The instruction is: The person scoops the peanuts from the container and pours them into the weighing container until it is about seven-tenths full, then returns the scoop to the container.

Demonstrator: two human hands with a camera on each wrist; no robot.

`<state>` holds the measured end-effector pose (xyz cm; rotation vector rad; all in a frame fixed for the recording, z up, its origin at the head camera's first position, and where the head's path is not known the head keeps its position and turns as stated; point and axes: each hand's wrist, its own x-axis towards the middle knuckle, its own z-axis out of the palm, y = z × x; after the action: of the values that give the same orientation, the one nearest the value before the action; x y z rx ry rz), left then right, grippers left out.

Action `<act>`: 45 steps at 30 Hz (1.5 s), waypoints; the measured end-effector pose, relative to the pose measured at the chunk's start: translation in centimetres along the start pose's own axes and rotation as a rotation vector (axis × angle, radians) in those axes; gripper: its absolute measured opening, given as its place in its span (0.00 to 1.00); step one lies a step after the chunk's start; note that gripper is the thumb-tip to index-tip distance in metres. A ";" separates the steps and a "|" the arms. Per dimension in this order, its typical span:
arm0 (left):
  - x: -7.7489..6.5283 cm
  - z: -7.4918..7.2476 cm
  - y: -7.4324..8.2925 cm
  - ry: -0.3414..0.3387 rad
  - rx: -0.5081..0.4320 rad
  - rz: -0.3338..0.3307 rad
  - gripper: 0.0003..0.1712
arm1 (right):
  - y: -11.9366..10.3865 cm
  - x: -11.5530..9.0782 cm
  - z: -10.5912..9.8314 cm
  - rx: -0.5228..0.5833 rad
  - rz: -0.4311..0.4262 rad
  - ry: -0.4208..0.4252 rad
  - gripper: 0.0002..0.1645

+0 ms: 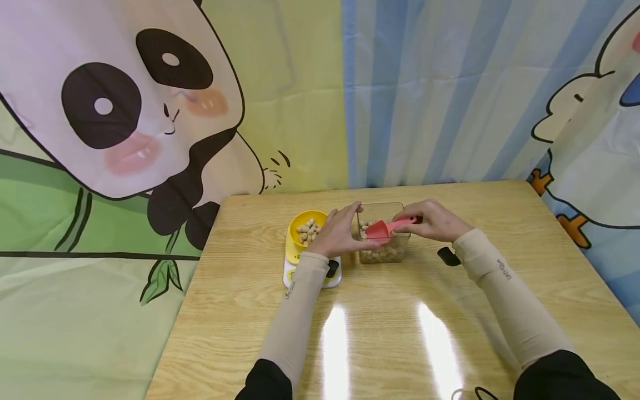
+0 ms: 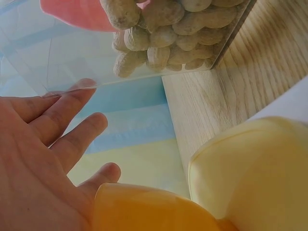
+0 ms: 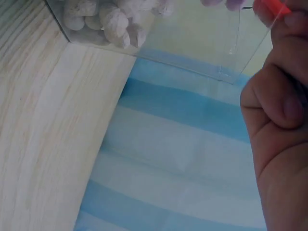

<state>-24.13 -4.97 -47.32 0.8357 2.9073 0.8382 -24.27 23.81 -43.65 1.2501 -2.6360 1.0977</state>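
A clear rectangular container (image 1: pixel 382 255) stands on the table, partly filled with unshelled peanuts (image 2: pixel 163 36). My left hand (image 1: pixel 337 233) holds it at its left side, thumb along the front and fingertips against the far part of the wall. Two fingers of that hand stand off the wall in the left wrist view. My right hand (image 1: pixel 432 219) grips the handle of a pinkish-red scoop (image 1: pixel 377 230), whose head lies inside the container by the peanuts. Whether the scoop carries any peanuts I cannot tell. Left of the container, a yellow bowl (image 1: pixel 295 225) holds several peanuts.
Under the bowl is a white and yellow kitchen scale (image 1: pixel 289 272), its display partly hidden by my left hand and wrist. A dark cable (image 1: pixel 485 393) lies at the near edge of the wooden table (image 1: pixel 240 311). Printed curtains (image 1: pixel 300 111) hang behind the table.
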 end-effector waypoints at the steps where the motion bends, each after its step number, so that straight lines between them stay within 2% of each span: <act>1: 0.0 0.0 0.0 0.001 -0.003 0.001 0.70 | 0.1 0.0 0.0 0.005 0.000 0.000 0.12; 5: 0.0 0.1 0.0 -0.012 -0.010 -0.001 0.68 | 0.3 0.0 0.1 -0.004 -0.003 0.012 0.12; 11: 0.1 -0.1 0.0 -0.015 -0.006 -0.015 0.70 | -0.2 0.7 -0.1 -0.156 -0.107 -0.012 0.13; 17: 0.1 -0.1 0.1 -0.026 0.001 -0.014 0.69 | -0.8 1.2 -0.5 -0.199 -0.089 -0.075 0.16; 21: 0.2 -0.1 0.2 -0.025 0.001 -0.015 0.68 | -0.7 1.3 -0.5 -0.180 -0.082 -0.079 0.15; 27: 0.0 -0.2 0.2 -0.027 -0.003 -0.025 0.69 | -0.6 1.0 -0.5 -0.087 -0.073 -0.093 0.13; 36: 0.1 -0.3 0.3 -0.025 0.002 -0.028 0.71 | -0.4 1.4 0.1 -0.121 -0.191 -0.017 0.13; 45: 0.1 -0.2 0.3 -0.019 -0.017 -0.019 0.69 | 0.2 0.7 0.4 -0.054 -0.142 0.010 0.14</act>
<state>-24.07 -4.81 -46.98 0.8084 2.8832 0.8475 -24.75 23.23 -43.82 1.3927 -2.5063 1.0016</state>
